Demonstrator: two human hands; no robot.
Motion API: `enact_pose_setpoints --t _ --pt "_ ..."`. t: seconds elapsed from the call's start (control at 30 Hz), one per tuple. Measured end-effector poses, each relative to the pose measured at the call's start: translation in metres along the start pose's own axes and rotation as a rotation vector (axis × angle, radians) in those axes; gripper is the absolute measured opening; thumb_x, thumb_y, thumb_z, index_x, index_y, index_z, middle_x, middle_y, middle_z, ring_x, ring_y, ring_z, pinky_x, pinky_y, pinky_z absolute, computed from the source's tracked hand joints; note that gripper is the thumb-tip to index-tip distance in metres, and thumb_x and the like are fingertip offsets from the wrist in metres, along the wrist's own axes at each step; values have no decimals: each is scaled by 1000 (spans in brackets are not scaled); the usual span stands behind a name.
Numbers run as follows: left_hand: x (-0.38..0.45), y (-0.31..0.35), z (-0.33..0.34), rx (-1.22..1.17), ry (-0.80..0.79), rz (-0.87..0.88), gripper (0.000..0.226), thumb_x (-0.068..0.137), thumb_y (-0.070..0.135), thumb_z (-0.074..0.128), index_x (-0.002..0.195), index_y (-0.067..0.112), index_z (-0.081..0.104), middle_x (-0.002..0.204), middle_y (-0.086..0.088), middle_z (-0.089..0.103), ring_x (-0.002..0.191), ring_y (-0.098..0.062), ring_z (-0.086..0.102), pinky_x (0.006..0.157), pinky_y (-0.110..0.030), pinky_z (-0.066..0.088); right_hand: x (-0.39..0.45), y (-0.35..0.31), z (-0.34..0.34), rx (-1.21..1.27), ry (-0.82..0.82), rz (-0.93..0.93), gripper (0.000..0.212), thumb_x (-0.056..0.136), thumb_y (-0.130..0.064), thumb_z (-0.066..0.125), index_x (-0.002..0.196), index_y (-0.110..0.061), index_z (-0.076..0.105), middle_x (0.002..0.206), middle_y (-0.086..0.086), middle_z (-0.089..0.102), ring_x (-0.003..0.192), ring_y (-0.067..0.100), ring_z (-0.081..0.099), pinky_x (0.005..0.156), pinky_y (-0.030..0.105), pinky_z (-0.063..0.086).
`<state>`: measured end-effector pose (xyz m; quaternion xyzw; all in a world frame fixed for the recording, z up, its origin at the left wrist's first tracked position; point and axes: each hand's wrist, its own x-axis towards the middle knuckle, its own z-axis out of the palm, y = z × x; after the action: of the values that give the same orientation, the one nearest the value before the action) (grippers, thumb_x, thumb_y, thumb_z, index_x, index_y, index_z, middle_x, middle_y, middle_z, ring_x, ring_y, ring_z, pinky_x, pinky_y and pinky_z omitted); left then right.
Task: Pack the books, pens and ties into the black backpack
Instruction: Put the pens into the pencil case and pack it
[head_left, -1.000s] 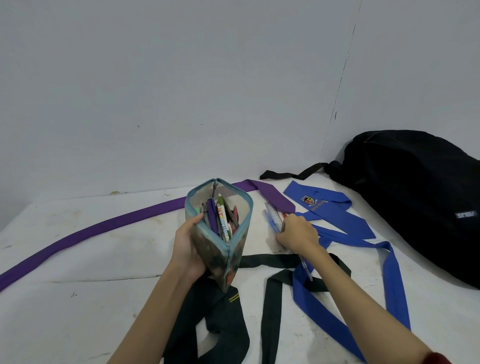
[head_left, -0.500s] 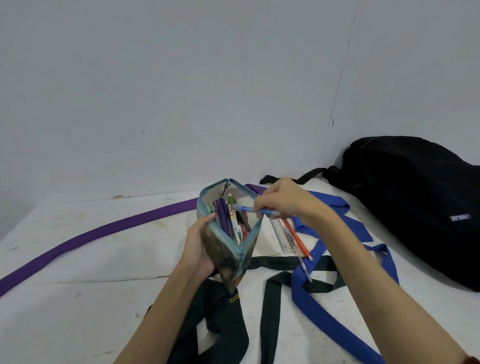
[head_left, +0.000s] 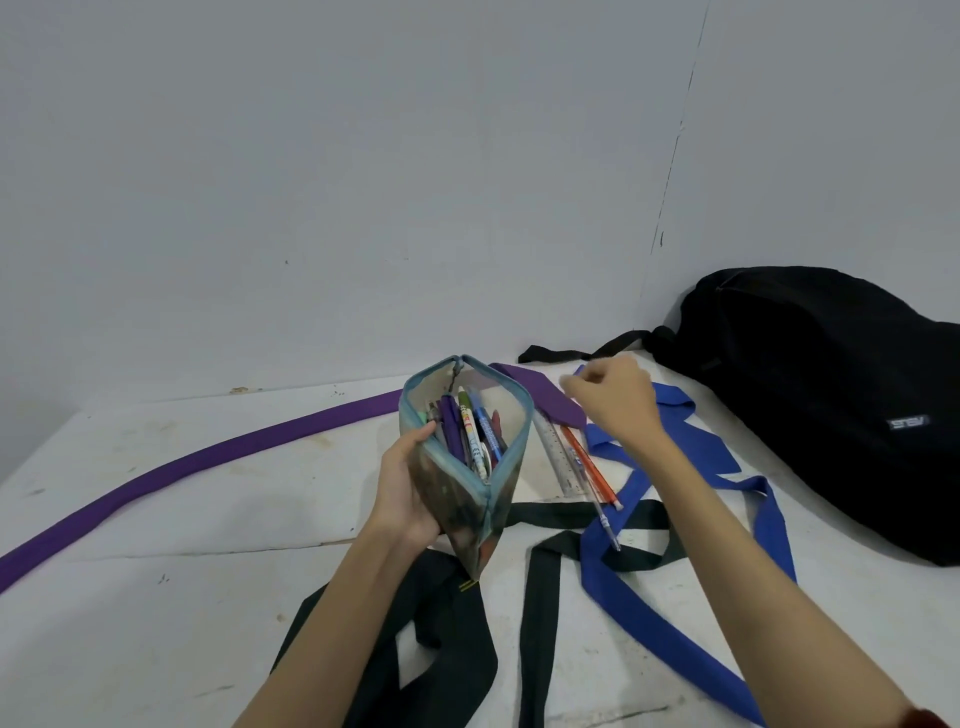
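Observation:
My left hand (head_left: 408, 488) grips an open teal pencil case (head_left: 462, 501) upright over the table, with several pens (head_left: 470, 431) standing inside, a blue one among them. My right hand (head_left: 615, 402) hovers just right of the case's mouth, fingers loosely curled, holding nothing. Below it on the table lie a clear ruler (head_left: 558, 457), an orange pen (head_left: 592, 467) and a clear blue pen (head_left: 600, 506). A blue tie (head_left: 649, 623), a black tie (head_left: 452, 649) and a long purple tie (head_left: 208, 462) are spread over the table. The black backpack (head_left: 810, 395) lies at the right against the wall.
The white table (head_left: 156, 597) meets a grey wall (head_left: 363, 182) at the back. A black backpack strap (head_left: 576, 353) trails left from the bag along the wall. No books are in view.
My right hand lifted a blue pen from the table, brought it to the case and let it go inside. That hand has now drawn back to the right, empty.

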<state>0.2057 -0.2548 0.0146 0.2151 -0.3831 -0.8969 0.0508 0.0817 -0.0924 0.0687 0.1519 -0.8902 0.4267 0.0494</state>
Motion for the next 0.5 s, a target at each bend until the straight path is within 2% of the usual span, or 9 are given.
enact_pose_setpoints --t 0.07,0.13,0.23,0.3,0.4,0.5 --pt "0 1 -3 -12 19 3 33 87 39 53 110 17 63 100 -13 66 96 -28 59 81 -41 49 0 27 9 -159 -102 113 24 83 -20 60 63 -10 53 60 4 50 54 14 42 50 24 33" --pt "0 2 -5 -19 28 10 31 88 38 53 109 17 63 98 -13 66 95 -27 59 80 -41 49 -5 49 20 -391 -247 180 22 85 -25 61 71 -12 50 66 3 50 60 15 46 48 23 32" --pt "0 3 -7 -27 35 24 28 89 37 51 106 17 62 97 -13 65 93 -27 59 78 -40 49 -13 67 33 -546 -325 189 28 88 -39 60 100 -15 52 94 3 58 79 17 53 53 24 36" --pt "-1 3 -8 -30 36 26 28 89 36 51 107 17 62 99 -13 65 94 -27 59 79 -41 49 -13 71 40 -564 -315 186 36 89 -42 60 109 -14 52 104 4 60 82 16 54 58 24 39" --pt "-1 4 -9 -35 31 32 26 90 35 51 105 17 62 99 -14 64 95 -28 59 81 -41 48 -11 69 43 -582 -306 162 30 88 -36 61 106 -11 57 101 4 63 81 17 57 59 25 44" --pt "0 5 -7 -30 25 39 26 90 35 50 104 17 62 98 -13 65 94 -27 59 80 -41 48 -9 56 35 -337 -208 87 18 89 -30 60 93 -13 62 92 4 64 81 19 58 62 28 42"
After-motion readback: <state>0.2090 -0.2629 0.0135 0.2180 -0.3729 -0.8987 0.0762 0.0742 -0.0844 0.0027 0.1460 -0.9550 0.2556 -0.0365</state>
